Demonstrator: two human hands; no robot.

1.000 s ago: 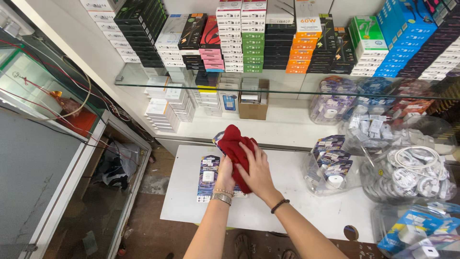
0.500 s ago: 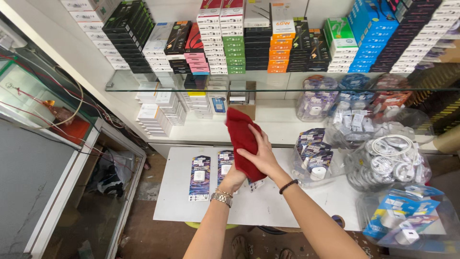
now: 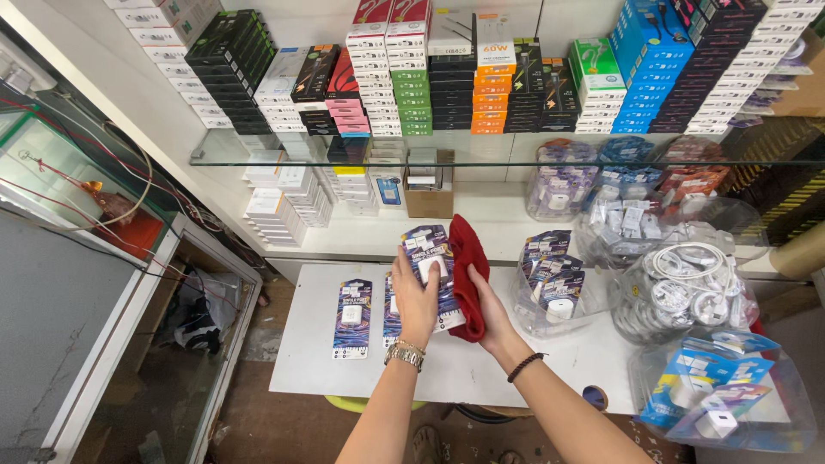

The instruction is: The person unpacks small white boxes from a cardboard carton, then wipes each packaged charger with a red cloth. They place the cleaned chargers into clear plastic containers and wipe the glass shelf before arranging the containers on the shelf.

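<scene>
We are gripping a carded charger pack (image 3: 430, 266) in our left hand (image 3: 415, 296), fingers curled over its lower front and thumb behind, so the hand is closing around the card and lifting it just above the white table (image 3: 309, 361), while our right hand (image 3: 483, 309) is pressing a red cloth (image 3: 467, 271) against the pack's right edge, palm turned inward and fingers partly spread along the fabric, which is standing up in a folded hump right beside the card. Just under our left palm another card of the same kind (image 3: 392, 309) is lying flat, partly hidden by the wrist with its metal watch (image 3: 404, 354), and a little further to the left of that hand a third charger card (image 3: 352, 314) is lying flat on the table, apart from the others. Out past our right hand, beyond the dark bead bracelet (image 3: 525, 367), a clear plastic bag of more charger packs (image 3: 554, 283) is sitting near, and further right a clear bag of coiled white cables (image 3: 687, 288) is resting well apart from the hand. Ahead of both hands a glass shelf (image 3: 258, 159) is carrying stacks of small coloured boxes (image 3: 412, 86), and below it a brown cardboard box (image 3: 428, 202) is standing
</scene>
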